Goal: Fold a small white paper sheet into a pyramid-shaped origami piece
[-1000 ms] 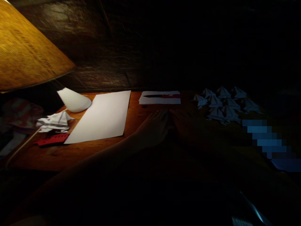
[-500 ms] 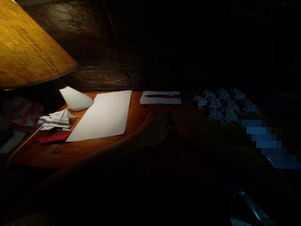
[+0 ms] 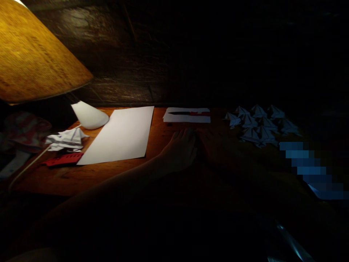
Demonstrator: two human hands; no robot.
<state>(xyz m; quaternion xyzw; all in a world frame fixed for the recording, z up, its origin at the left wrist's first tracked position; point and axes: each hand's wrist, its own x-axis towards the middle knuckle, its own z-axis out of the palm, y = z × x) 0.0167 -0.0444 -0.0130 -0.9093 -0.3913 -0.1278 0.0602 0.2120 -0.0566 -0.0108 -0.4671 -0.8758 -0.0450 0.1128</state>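
Dimly, near the centre of the frame, the person's bare left hand (image 3: 181, 149) lay low over a brown wooden tabletop (image 3: 117, 178), its back turned up and its fingers stretched forward, close together. Just beside it, the bare right hand (image 3: 215, 145) was sunk in deep shadow, its fingers pointing toward the left one; whether the two hands touched could not be told. What lay beneath the palms was too dark to see, so it was impossible to tell if either set of fingers gripped anything. Just above the hands in the frame rested a small stack of white rectangular paper pieces (image 3: 188, 119), and across it lay a knife with a dark pointed blade and a red handle (image 3: 200, 114), the tip toward the left. Left of centre, a large plain white paper sheet (image 3: 120, 134) lay flat, its lower left corner by a flat red object with a row of small holes (image 3: 64, 159). Just above that sat a crumpled-looking folded white paper piece (image 3: 67, 140). A glowing yellow-brown lampshade (image 3: 40, 58) filled the upper left, with a smooth white rounded lamp base (image 3: 89, 115) below it. Right of centre, several pointed folded white paper shapes (image 3: 248, 120) stood clustered, and beyond them, at the right, showed a blurred blue patch (image 3: 305, 162).
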